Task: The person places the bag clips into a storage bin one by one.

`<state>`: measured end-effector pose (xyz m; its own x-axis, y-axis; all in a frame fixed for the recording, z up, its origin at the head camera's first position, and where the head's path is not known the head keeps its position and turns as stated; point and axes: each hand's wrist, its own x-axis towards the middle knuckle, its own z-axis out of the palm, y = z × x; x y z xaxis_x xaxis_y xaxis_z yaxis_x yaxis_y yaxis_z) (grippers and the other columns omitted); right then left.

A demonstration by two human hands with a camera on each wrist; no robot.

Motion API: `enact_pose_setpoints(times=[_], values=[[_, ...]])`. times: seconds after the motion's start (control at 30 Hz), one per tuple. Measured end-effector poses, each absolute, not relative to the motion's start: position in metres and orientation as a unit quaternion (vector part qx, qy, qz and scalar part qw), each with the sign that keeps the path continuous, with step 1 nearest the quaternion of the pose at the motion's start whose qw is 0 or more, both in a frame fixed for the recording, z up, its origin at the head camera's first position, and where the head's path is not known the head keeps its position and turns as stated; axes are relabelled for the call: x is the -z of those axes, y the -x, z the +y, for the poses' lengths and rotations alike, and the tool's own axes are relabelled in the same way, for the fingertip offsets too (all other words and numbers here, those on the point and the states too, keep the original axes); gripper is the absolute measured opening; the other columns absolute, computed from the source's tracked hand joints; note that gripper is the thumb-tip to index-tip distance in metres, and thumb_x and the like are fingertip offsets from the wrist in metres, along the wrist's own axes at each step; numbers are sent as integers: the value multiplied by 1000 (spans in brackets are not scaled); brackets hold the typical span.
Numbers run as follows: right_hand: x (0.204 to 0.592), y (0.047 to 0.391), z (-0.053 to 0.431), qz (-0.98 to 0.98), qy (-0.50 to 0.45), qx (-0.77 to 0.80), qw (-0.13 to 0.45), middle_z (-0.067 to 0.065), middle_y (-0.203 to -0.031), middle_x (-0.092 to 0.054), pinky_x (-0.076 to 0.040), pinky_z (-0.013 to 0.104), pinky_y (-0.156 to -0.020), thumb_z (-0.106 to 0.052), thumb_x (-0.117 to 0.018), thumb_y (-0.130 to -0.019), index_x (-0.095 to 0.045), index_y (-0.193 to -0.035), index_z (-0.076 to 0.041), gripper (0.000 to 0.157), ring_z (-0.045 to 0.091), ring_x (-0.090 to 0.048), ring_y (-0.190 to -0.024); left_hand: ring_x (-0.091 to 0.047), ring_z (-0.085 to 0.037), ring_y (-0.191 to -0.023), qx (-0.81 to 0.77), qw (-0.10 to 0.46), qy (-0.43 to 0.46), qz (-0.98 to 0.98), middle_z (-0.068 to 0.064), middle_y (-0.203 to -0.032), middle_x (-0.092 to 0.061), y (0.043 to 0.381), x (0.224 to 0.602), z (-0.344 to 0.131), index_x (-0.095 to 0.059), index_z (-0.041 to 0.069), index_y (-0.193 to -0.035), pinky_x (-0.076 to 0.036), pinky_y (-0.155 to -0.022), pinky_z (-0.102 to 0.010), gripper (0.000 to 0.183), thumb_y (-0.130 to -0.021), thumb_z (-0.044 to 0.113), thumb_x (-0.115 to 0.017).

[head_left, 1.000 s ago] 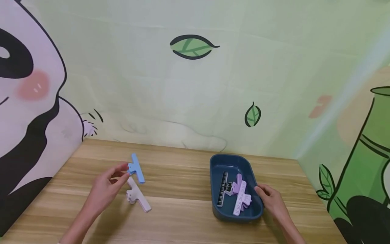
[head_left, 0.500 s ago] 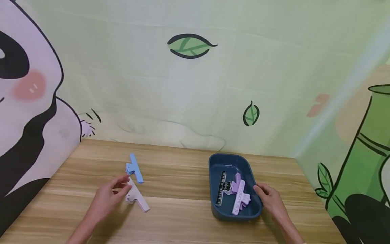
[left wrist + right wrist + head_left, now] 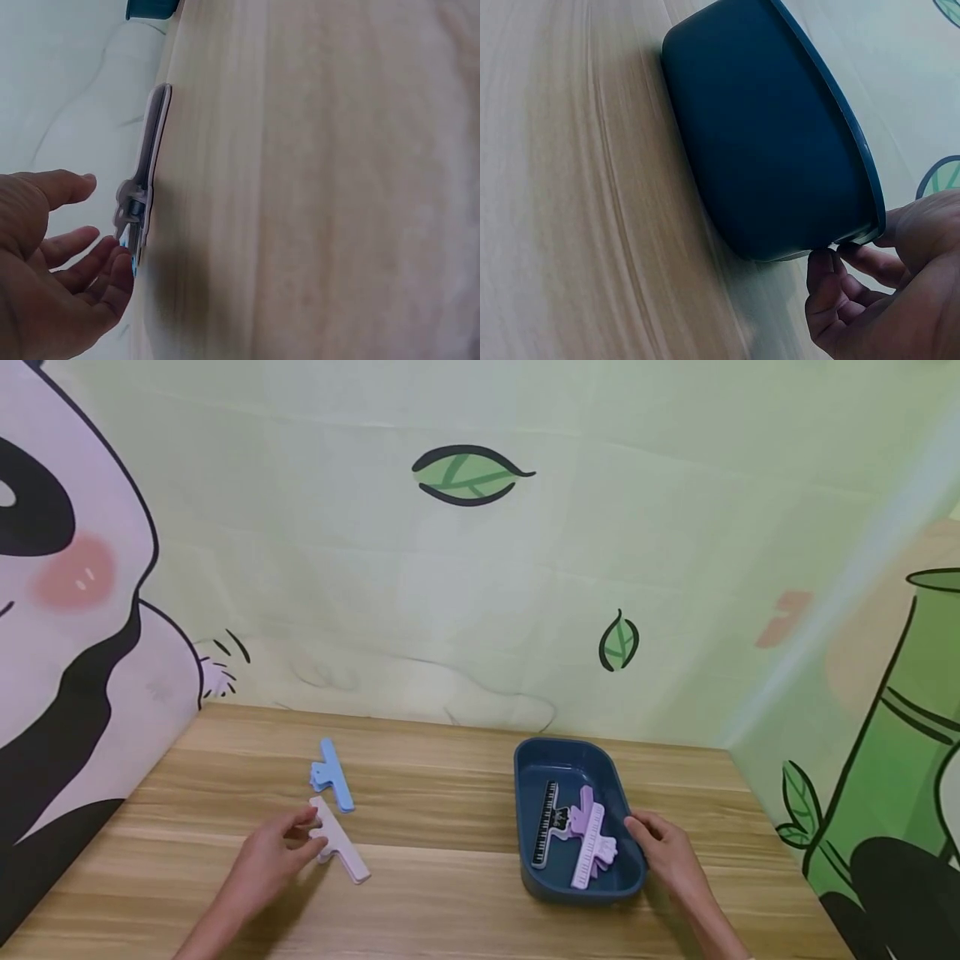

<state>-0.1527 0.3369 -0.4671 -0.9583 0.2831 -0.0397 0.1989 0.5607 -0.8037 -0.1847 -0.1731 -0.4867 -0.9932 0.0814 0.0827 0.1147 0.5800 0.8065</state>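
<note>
My left hand (image 3: 273, 856) is beside a white bag clip (image 3: 343, 847) that lies on the table. In the left wrist view the thumb stands apart from the fingers (image 3: 112, 281), whose tips are right at the handle end of the white clip (image 3: 142, 172). Just behind it lies a blue bag clip (image 3: 333, 774). My right hand (image 3: 667, 852) grips the rim of a dark blue plastic bin (image 3: 528, 860), thumb at the rim and fingers curled below it. Inside the bin are a black piano-key clip (image 3: 546, 827), a white-lilac one (image 3: 589, 847) and a purple one (image 3: 587, 797).
The wood-grain table (image 3: 427, 893) ends at the back against a pale green cloth backdrop (image 3: 337, 568) with printed leaves. A printed panda (image 3: 90, 677) is at the left side, printed bamboo (image 3: 885, 760) at the right. Bare table lies between the clips and the bin.
My left hand has moved from the blue clip toward me, down to the white clip's handle. Both clips stay in place. The right hand keeps its grip on the bin.
</note>
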Motion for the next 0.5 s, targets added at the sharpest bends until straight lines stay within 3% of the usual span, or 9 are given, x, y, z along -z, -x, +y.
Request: enact_pose_setpoints(times=[0.23, 0.5], values=[[467, 152, 337, -879, 140, -454, 43, 28, -135, -61, -47, 50, -103, -23, -58, -108, -60, -136, 10, 43, 39, -58, -123, -69, -31, -97, 422, 9, 78, -903, -19, -105, -72, 184, 492, -172, -60, -17, -128, -58, -84, -45, 52, -86, 6, -82], [467, 152, 336, -881, 138, -451, 49, 27, -133, -63, -48, 43, -100, -22, -58, -107, -61, -135, 9, 42, 37, -58, -121, -62, -24, -92, 378, 22, 89, -921, -11, -97, -67, 185, 493, -169, -62, -17, -125, -54, -81, -40, 54, -81, 5, -85]])
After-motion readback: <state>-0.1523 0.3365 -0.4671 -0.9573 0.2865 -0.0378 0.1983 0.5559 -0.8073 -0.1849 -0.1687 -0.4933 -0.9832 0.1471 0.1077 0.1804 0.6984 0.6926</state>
